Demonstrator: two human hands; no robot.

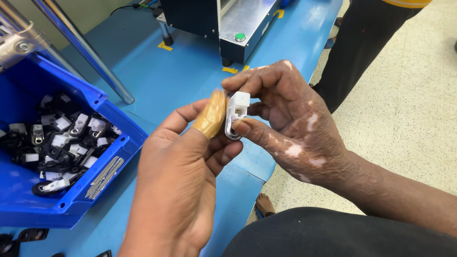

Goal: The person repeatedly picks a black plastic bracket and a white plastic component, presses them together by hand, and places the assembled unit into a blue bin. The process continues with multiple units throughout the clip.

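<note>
Above the blue counter (190,76), near its front edge: right hand (290,123) pinching a small white plastic part (237,110) with a curved metal loop at its lower end, thumb below and fingers over the top, grasp closed on the part. Just left of it: left hand (183,171) raised with back toward the camera, fingers loosely curled, holding nothing that can be seen; one finger sheathed in a tan rubber cot (212,115), blurred, its tip close against the white part, contact hard to confirm.

At left on the counter: blue bin (71,204) tilted toward the hands, filled with a jumble of black and white parts (62,138) with small metal loops, well apart from the held piece. Along the bin's front lip: a strip of label holder, silver. Behind the bin: slanted metal tube (81,47) of a rack frame.

At the far side of the counter: dark machine (223,24) with a steel panel and a green round button (240,36), yellow tape marks at its feet. At upper right, on a speckled floor (404,95): another person's dark trouser leg (362,43). At bottom: dark cloth over a lap.
</note>
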